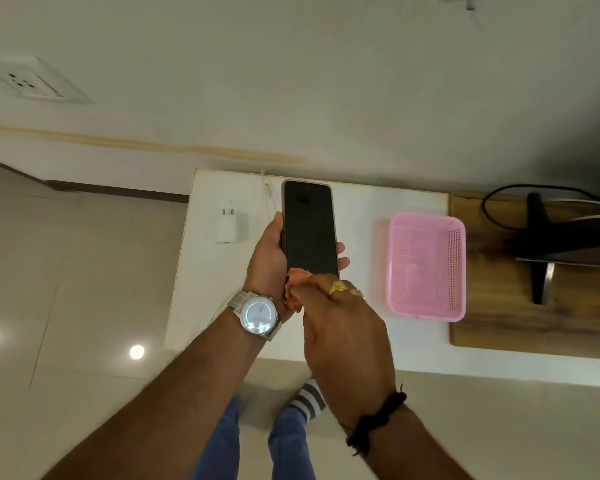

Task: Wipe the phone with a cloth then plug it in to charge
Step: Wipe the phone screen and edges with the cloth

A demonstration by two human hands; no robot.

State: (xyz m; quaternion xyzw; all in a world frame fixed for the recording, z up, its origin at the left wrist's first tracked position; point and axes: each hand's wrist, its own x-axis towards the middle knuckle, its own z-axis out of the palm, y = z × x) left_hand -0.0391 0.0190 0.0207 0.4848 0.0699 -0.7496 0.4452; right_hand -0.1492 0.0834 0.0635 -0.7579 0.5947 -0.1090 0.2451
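Orange cloth (297, 289) bunched in right hand (343, 341), pressed at near end of phone (309, 226); fingers curled round the cloth, rings visible on two of them. Head view only, so one pass.

Phone held up over the white table (361, 209) in left hand (269, 258); thumb along left edge, fingertips (342, 261) wrapping the right edge; clamped firmly by the look of it. Dark screen facing up; long axis running straight away from the body, far end toward the wall. Hands together, touching or nearly so at phone's bottom edge; cannot tell if the cloth covers the charging port.

Judged step: wiping, stroke at near end of the glass; most of the screen lies beyond the cloth, so next stroke likely goes outward along the long axis.

For the charge step: white charger (230, 221) lying flat on the table left of the phone, near the left hand; thin white cable (269, 192) just beside phone's upper left, running toward the wall. Wall socket (26, 83) far up left, well apart from both hands; left arm nearer. Pink basket (426, 266) on the right, apart from the work.
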